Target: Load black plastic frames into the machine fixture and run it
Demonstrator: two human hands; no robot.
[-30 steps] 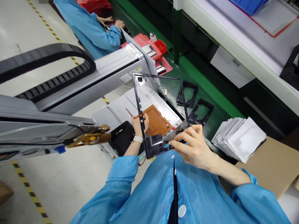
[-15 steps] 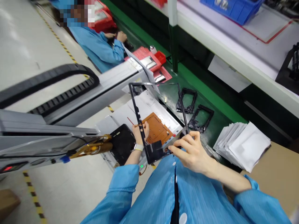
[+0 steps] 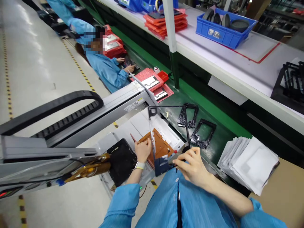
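My right hand (image 3: pixel 193 166) grips the lower right corner of a thin black rectangular frame (image 3: pixel 161 167), held up tilted in front of my body. Through its opening an orange-brown fixture plate (image 3: pixel 163 147) shows on the white machine bed. My left hand (image 3: pixel 143 150) is closed, just left of the frame and over the edge of that plate. From its fingers a slim reddish pointed tool (image 3: pixel 132 137) sticks out; its exact kind is unclear. Left of my wrist a black tray-like panel (image 3: pixel 122 161) lies on the bed.
A machine arm (image 3: pixel 118 101) and a brass-coloured nozzle unit (image 3: pixel 91 167) stand at the left. Black frames (image 3: pixel 203 133) lie on the green bench. White sheets (image 3: pixel 249 161) are stacked at the right, below a shelf with a blue bin (image 3: pixel 223 31). A co-worker (image 3: pixel 104 68) sits beyond.
The black frame has turned in my right hand, so its face is seen at a different angle. My left hand still holds the reddish tool. The camera view has tilted upward.
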